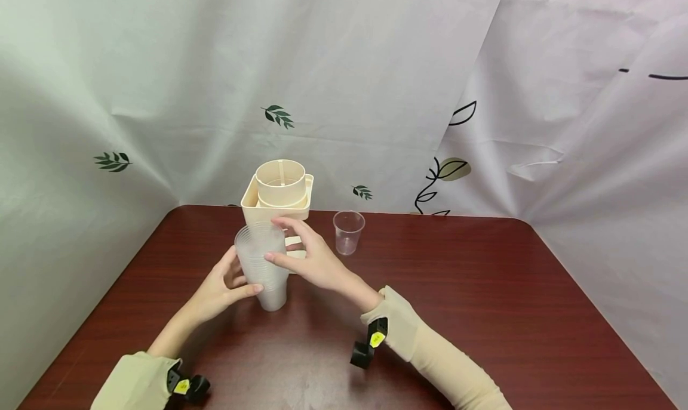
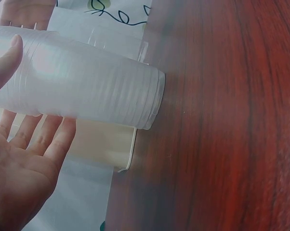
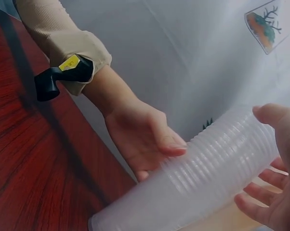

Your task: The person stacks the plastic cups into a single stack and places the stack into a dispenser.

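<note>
A tall stack of clear plastic cups [image 1: 263, 261] leans slightly, open ends up; whether its base touches the table is hard to tell. My left hand [image 1: 217, 287] holds it around the lower half, thumb in front and fingers behind, as the left wrist view also shows [image 2: 34, 163]. At the upper part is my right hand [image 1: 314, 258], thumb against the near side, forefinger by the rim. Its fingers look loosely spread around the stack in the right wrist view [image 3: 280, 178]. Behind the stack stands a cream plastic holder [image 1: 276, 210] with a round cup-like top, partly hidden.
One single clear cup [image 1: 348, 234] stands upright on the dark red wooden table [image 1: 457, 279], right of the holder. A white curtain [image 1: 349, 70] with leaf prints hangs behind the table's back edge. Each sleeve cuff carries a black wrist camera [image 1: 371, 341].
</note>
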{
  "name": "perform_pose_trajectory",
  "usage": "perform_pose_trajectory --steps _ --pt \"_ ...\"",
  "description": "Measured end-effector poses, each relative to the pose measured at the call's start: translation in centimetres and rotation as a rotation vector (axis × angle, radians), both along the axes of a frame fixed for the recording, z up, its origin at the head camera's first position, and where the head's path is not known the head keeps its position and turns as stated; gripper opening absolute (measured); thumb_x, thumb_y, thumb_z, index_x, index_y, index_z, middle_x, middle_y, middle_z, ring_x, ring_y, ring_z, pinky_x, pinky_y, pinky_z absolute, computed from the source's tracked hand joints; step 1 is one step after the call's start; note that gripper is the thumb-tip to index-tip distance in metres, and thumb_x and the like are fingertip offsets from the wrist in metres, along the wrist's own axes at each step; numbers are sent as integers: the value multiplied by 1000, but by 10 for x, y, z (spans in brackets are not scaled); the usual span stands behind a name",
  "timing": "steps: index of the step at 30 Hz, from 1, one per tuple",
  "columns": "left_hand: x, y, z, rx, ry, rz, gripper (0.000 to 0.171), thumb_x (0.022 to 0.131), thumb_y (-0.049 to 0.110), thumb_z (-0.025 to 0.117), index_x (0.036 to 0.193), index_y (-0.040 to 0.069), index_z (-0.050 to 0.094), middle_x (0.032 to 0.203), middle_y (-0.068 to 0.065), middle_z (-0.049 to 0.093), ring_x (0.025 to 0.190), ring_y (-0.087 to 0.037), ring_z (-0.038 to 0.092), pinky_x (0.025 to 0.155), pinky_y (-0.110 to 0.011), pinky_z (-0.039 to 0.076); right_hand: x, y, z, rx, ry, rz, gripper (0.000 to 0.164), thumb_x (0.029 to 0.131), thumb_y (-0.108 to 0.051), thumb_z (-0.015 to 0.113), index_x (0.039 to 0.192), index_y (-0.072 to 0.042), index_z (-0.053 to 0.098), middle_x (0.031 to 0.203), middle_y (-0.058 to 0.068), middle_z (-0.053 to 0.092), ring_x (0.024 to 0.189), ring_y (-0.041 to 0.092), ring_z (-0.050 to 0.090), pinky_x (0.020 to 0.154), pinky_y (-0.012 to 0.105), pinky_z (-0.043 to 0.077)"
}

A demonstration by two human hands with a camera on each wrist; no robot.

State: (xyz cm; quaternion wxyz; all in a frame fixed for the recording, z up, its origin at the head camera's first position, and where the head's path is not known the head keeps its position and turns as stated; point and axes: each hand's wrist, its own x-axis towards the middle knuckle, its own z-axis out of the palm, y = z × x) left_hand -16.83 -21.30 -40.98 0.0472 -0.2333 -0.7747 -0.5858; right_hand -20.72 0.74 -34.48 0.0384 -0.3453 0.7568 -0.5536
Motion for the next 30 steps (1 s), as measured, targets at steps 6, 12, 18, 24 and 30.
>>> perform_pose_trajectory --steps 6,12,18,24,30 --pt "0 0 0 -4 -7 5 85 83 -4 69 151 12 20 131 21 46 112 6 54 87 -17 52 2 -1 -1 -12 8 -2 56 89 -20 67 140 -14 44 141 4 48 115 22 57 92 24 51" --pt "1 0 0 -9 -12 11 83 84 -3 69 150 11 21 131 22 46 112 7 55 86 -18 52 4 1 -2 -19 0 2 58 89 -20 67 142 -16 42 142 5 48 116 23 58 93 30 52" --pt "1 0 0 -1 -4 8 84 83 -3 69 150 10 21 130 22 47 112 6 55 86 -17 52 5 8 -5 -34 30 -8 60 87 -17 69 141 -16 42 138 5 50 118 22 56 98 39 49" --pt "1 0 1 -1 4 13 84 82 -4 69 150 9 21 129 22 48 112 7 54 86 -16 51 5 20 -5 -35 72 -7 59 85 -12 72 138 -7 44 135 12 51 119 29 56 98 38 50" --pt "1 1 1 -5 4 20 84 82 -4 70 150 9 21 128 22 48 112 8 54 86 -16 51 -3 34 -17 -7 77 -41 58 85 -14 73 137 -12 46 134 10 53 118 25 57 97 35 50"
